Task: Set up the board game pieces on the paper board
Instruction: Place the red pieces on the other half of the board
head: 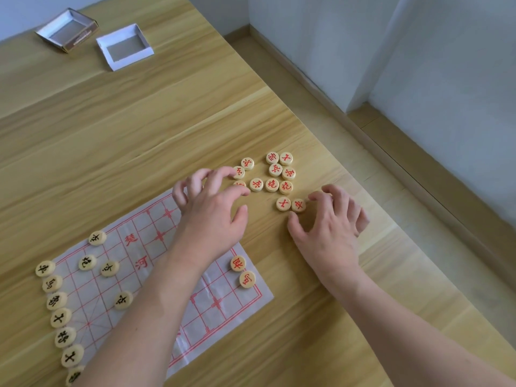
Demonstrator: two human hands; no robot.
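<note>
Both hands (212, 210) (329, 230) hover, fingers curled, holding nothing; pinch one red piece (298, 205) cleanly, then seat it on the board (134, 247).

The paper board (145, 263) lies on the table (117, 129), with a column of pieces (60, 317) along its left edge; loose pieces (272, 174) cluster beyond its far right corner, and two box halves (95, 40) sit far behind
</note>
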